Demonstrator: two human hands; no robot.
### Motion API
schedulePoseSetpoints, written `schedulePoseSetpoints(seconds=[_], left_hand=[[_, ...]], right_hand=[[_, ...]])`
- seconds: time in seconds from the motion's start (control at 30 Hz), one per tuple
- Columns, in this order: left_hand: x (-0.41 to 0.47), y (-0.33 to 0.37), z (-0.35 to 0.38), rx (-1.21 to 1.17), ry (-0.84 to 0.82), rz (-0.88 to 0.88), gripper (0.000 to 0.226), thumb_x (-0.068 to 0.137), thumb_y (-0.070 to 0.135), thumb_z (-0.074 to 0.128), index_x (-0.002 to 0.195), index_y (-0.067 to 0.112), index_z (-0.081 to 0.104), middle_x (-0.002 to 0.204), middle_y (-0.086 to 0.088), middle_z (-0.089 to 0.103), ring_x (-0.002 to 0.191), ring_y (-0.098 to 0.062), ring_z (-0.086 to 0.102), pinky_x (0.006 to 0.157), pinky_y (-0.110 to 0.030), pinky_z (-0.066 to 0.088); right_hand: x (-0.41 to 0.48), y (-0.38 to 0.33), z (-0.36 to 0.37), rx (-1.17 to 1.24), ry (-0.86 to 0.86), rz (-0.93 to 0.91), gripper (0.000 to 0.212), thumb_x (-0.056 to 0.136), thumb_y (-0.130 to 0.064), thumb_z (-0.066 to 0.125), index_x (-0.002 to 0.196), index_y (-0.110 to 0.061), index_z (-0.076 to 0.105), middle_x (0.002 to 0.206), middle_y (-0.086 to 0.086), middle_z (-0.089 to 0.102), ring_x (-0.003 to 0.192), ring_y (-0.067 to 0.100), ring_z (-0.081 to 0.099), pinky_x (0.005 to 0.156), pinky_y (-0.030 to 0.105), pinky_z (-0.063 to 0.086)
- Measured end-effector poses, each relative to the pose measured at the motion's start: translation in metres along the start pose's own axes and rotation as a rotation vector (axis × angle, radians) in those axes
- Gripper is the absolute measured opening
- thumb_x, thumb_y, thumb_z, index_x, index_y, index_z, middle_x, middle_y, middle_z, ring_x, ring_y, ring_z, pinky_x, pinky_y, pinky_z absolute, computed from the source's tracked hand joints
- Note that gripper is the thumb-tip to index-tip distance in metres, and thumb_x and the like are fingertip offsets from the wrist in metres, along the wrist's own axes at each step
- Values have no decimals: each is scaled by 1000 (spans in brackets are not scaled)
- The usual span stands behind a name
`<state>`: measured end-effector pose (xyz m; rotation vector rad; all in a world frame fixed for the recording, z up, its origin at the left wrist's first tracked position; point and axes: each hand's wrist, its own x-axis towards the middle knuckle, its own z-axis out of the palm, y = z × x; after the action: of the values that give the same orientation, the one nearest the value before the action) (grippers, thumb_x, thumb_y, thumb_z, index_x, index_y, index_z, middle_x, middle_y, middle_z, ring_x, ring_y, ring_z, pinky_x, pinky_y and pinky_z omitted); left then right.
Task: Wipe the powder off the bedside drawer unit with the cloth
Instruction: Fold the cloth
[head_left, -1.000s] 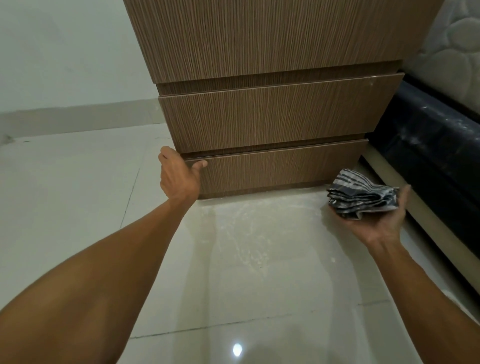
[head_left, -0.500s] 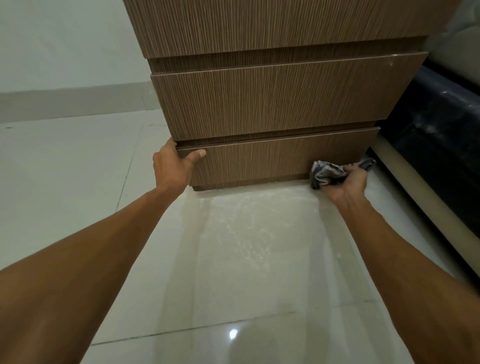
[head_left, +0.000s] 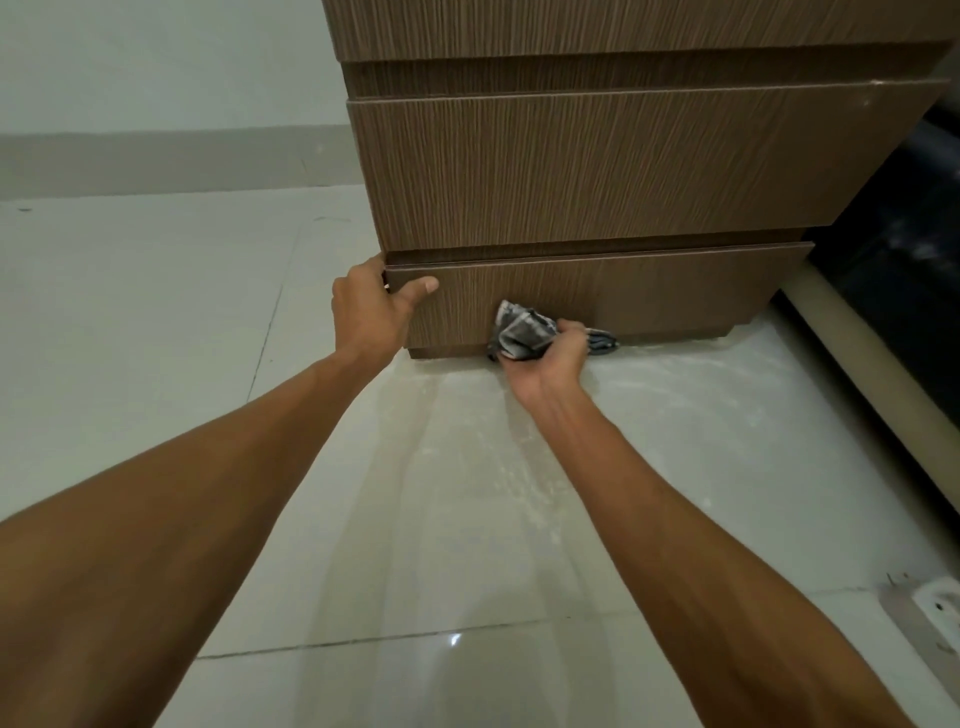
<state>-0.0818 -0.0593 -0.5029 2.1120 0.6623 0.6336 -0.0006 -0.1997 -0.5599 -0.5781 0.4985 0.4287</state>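
Note:
The brown wood-grain bedside drawer unit (head_left: 597, 171) stands on the tiled floor ahead of me. My left hand (head_left: 371, 312) grips the upper left corner of its bottom drawer (head_left: 675, 296), thumb on the front face. My right hand (head_left: 545, 358) is closed on a bunched grey striped cloth (head_left: 522, 332), pressed against the lower edge of that drawer front, left of its middle. A tail of the cloth trails to the right along the plinth. White powder (head_left: 691, 384) lies scattered on the floor in front of the unit.
A dark bed base (head_left: 904, 291) with a pale lower rail stands right of the unit. A white wall with a grey skirting (head_left: 156, 161) runs behind on the left. A pale object (head_left: 930, 603) lies on the floor at the lower right.
My right hand brought the cloth from open air to the bottom drawer's right end, then swept it left along the lower edge. My left hand stayed on the drawer's corner.

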Motion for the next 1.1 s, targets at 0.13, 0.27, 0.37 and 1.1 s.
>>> schedulePoseSetpoints(seconds=[0.13, 0.27, 0.37, 1.1], left_hand=[[1, -13, -8, 47, -30, 58, 30, 87, 29, 69, 113, 14, 71, 103, -4, 74, 91, -16, 69, 81, -26, 54], [0, -27, -20, 120, -71, 45, 36, 94, 34, 58, 117, 10, 69, 100, -8, 75, 87, -18, 70, 78, -29, 55], [-10, -30, -37, 150, -119, -66, 37, 98, 34, 49, 110, 5, 69, 101, -14, 73, 95, -27, 67, 86, -38, 53], [-53, 302, -359, -542, -260, -1282, 29, 87, 25, 66, 108, 4, 65, 98, -15, 73, 88, -30, 70, 78, -42, 58]], right_hand=[[-18, 51, 15, -17, -47, 147, 34, 99, -16, 33, 117, -1, 58, 109, 21, 63, 101, 33, 60, 96, 45, 47], [-37, 89, 22, -76, -98, 282, 39, 100, -9, 32, 132, 2, 52, 133, 24, 56, 126, 37, 53, 110, 50, 40], [-57, 95, 19, -216, -79, 390, 48, 91, -2, 36, 137, 4, 47, 135, 27, 55, 121, 40, 56, 105, 52, 44], [-417, -89, 289, -944, -69, 708, 39, 89, -25, 69, 122, -5, 64, 112, 18, 72, 99, 33, 71, 85, 45, 59]])
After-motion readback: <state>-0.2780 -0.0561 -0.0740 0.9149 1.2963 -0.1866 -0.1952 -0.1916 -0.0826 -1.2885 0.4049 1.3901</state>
